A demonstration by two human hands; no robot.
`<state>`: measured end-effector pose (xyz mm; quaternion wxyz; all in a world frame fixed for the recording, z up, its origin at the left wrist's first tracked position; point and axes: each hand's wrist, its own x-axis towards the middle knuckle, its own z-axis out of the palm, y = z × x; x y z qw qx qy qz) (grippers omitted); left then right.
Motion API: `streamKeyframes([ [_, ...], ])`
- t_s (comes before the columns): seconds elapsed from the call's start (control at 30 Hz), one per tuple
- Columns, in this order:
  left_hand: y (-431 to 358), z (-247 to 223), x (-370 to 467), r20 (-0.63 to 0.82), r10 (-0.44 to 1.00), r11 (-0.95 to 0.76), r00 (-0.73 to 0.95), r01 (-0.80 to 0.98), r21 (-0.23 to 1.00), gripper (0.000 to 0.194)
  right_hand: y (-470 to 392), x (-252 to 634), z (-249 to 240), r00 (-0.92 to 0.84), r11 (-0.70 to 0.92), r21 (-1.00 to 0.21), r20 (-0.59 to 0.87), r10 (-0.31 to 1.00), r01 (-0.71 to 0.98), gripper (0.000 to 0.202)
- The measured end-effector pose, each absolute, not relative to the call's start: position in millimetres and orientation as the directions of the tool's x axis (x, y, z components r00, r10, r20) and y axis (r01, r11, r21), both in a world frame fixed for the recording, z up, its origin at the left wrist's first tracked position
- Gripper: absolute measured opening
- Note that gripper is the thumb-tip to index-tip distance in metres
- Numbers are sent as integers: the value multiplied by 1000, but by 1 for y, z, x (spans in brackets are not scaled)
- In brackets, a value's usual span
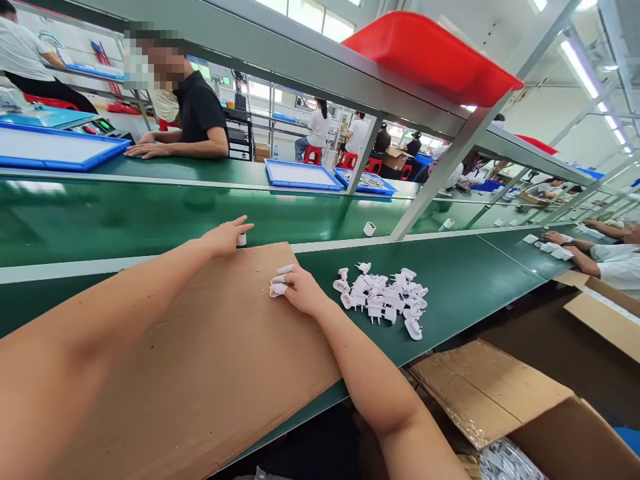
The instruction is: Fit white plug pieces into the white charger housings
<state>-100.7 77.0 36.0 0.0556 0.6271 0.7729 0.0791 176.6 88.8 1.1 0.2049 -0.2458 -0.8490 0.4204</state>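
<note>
My left hand [226, 237] reaches over the far edge of the cardboard sheet [215, 347] to the green conveyor belt. Its fingers are stretched out and spread. A small white housing [242, 239] is right under them; whether the hand touches it is unclear. My right hand [300, 288], with white covers on some fingertips, is low over the cardboard. Its fingers are closed on a white plug piece [277, 290], partly hidden by them. A heap of white plug pieces [383, 293], some with pins showing, lies right of that hand on the green worktop.
White housings [369, 229] stand on the belt [125, 217]. A metal post [435, 177] rises beside it, under a shelf with a red tray [425, 60]. Open cardboard boxes [493, 387] are at lower right. A person [200, 110] sits opposite; a co-worker's arms [575, 250] are at right.
</note>
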Motion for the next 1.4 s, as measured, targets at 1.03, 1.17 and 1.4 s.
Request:
streamKeyframes([
  [1.03,-51,-10,15,139,923,-22,-360,312,950,77,51,170,18,-782,825,-527,420,461,203,27],
  [1.17,-52,-7,15,143,929,-15,-342,352,936,75,54,168,19,-812,849,-480,392,432,220,25],
  [1.4,-54,-2,16,136,937,13,-322,420,907,70,51,169,23,-851,888,-383,346,395,256,28],
])
